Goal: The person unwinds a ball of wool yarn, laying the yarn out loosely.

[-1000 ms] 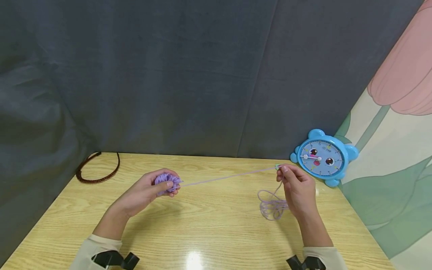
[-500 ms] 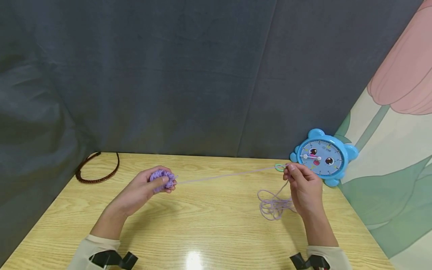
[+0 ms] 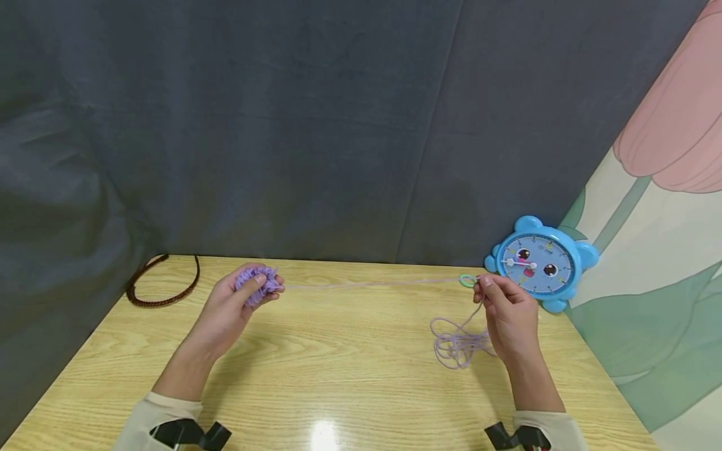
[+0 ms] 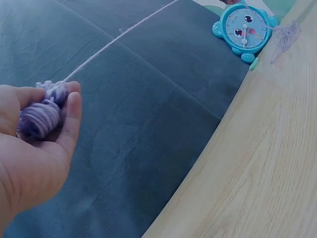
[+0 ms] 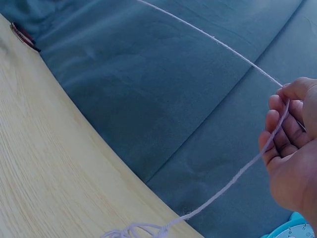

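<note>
A small wound ball of purple yarn [image 3: 255, 288] sits in my left hand [image 3: 224, 311], the thumb pressing on its top and the fingers curved beneath it. In the left wrist view, the ball's windings [image 4: 40, 120] show between thumb and fingers. A single yarn strand [image 3: 366, 284] stretches from the ball across to my right hand [image 3: 512, 316]. There, thumb and forefinger pinch the strand, as the right wrist view shows at the fingertips. From that pinch the yarn drops to a loose tangle of yarn [image 3: 458, 346] on the table, left of the right wrist.
A small green ring [image 3: 467, 280] lies just left of my right fingertips. A blue animal-faced clock [image 3: 538, 264] leans at the table's back right. At the back left lies a brown braided band [image 3: 163, 302]. A dark curtain [image 3: 293, 138] hangs behind the wooden table [image 3: 350, 376].
My left hand has moved left and away from me with the yarn ball. My right hand shifted right, then stayed, uncovering the green ring. The strand between them is longer.
</note>
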